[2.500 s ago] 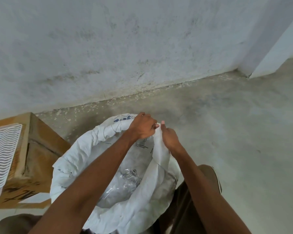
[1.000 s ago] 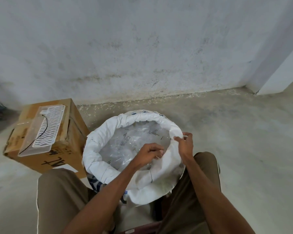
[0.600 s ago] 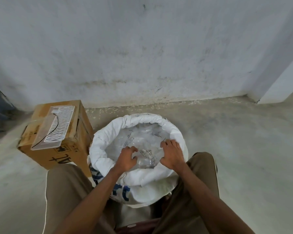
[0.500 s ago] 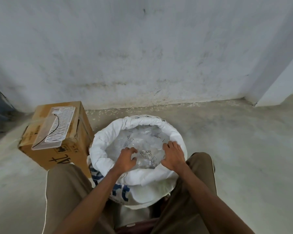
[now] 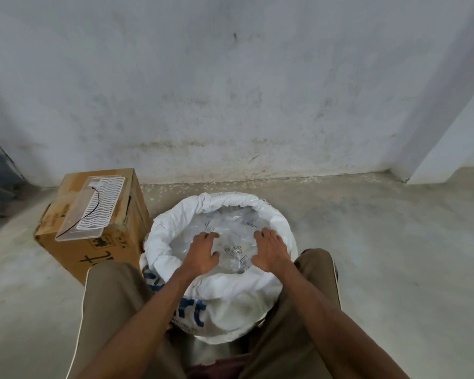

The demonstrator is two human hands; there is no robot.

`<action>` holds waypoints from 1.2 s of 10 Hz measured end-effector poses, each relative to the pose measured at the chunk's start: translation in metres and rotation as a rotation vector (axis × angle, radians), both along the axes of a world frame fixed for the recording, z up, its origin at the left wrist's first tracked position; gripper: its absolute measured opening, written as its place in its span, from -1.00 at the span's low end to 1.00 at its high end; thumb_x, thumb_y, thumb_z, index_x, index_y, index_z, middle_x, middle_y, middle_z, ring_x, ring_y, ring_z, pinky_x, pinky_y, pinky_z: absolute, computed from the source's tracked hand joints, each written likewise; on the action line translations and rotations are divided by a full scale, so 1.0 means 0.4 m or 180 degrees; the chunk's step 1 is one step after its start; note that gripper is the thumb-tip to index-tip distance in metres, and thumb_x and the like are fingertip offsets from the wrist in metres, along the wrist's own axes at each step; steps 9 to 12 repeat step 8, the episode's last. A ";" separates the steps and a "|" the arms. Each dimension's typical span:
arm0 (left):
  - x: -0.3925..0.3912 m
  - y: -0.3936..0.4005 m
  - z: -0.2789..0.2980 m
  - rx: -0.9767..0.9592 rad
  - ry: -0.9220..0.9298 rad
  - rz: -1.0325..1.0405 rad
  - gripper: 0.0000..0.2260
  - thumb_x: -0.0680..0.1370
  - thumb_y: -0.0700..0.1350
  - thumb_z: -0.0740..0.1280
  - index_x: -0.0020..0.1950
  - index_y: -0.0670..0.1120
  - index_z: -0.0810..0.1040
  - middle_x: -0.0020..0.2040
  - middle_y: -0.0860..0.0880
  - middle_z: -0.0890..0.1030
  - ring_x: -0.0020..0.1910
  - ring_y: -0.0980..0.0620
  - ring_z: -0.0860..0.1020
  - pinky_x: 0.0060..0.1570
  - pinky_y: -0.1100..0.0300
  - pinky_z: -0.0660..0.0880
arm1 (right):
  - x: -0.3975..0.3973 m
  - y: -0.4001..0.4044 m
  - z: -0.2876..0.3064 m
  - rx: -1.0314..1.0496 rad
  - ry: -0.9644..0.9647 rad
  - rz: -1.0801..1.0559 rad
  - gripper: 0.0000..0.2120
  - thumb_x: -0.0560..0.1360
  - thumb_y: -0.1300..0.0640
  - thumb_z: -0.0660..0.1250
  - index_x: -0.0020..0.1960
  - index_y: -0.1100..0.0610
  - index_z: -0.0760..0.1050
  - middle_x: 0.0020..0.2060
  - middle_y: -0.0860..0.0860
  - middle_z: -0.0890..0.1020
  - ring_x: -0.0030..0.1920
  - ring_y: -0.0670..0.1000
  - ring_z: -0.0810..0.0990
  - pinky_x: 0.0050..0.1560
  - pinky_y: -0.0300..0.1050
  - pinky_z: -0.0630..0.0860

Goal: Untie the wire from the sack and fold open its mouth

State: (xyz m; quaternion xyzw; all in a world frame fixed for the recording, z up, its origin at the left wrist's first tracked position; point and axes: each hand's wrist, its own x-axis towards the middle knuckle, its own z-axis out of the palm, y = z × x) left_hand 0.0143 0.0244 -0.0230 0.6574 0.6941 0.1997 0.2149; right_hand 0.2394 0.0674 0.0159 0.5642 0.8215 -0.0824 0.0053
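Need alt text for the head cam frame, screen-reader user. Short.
Seen from above, a person's left hand and right hand rest spread on clear plastic packets inside a white woven sack whose mouth is rolled open, standing between their knees on a concrete floor. To the left, a brown cardboard box carries a clear plastic tray.

Bare storage or utility room, possibly a back room of a workshop or shop.
Stained whitewashed wall [image 5: 230, 91] is meeting a rough concrete floor [image 5: 394, 242] with loose grit lying along the joint; a worn cardboard box [image 5: 112, 242] is sitting directly on the floor beside an opened white sack [image 5: 230, 305]; no furniture showing.
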 end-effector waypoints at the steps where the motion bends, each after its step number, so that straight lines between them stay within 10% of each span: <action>1: -0.012 0.039 0.012 -0.0013 0.0238 0.0041 -0.40 0.53 -0.08 0.37 0.55 -0.08 0.29 0.45 -0.21 0.36 0.44 -0.23 0.31 0.37 -0.09 0.36 | -0.036 0.042 -0.010 0.0029 -0.0011 0.0055 -0.26 0.40 -0.11 0.36 0.50 0.10 0.25 0.42 0.12 0.34 0.46 0.17 0.28 0.48 0.12 0.21; 3: -0.064 0.198 -0.036 0.0114 0.1044 0.0102 -0.25 0.55 0.03 0.30 0.64 -0.13 0.04 0.62 -0.21 0.09 0.61 -0.25 0.02 0.52 -0.24 0.12 | -0.120 0.221 -0.095 -0.0009 -0.0219 0.0149 -0.15 0.51 -0.22 0.28 0.62 0.12 0.01 0.61 0.22 -0.01 0.60 0.28 -0.08 0.57 0.24 -0.06; 5: -0.110 0.351 -0.156 0.0170 0.1490 0.0316 -0.28 0.60 0.09 0.19 0.65 -0.17 0.00 0.66 -0.20 0.00 0.64 -0.20 -0.03 0.55 -0.20 0.07 | -0.180 0.355 -0.236 0.0495 -0.0111 0.0248 -0.20 0.56 -0.21 0.16 0.63 0.22 0.02 0.59 0.28 0.05 0.60 0.30 -0.04 0.57 0.25 -0.03; 12: -0.120 0.239 0.088 -0.0359 0.0859 0.0212 -0.27 0.58 0.04 0.27 0.67 -0.03 0.01 0.67 0.02 0.00 0.65 -0.07 -0.08 0.58 -0.17 0.03 | -0.113 0.284 -0.035 -0.0483 0.0390 0.0142 -0.25 0.57 -0.10 0.26 0.62 0.21 0.07 0.60 0.20 0.11 0.60 0.22 0.07 0.56 0.20 0.11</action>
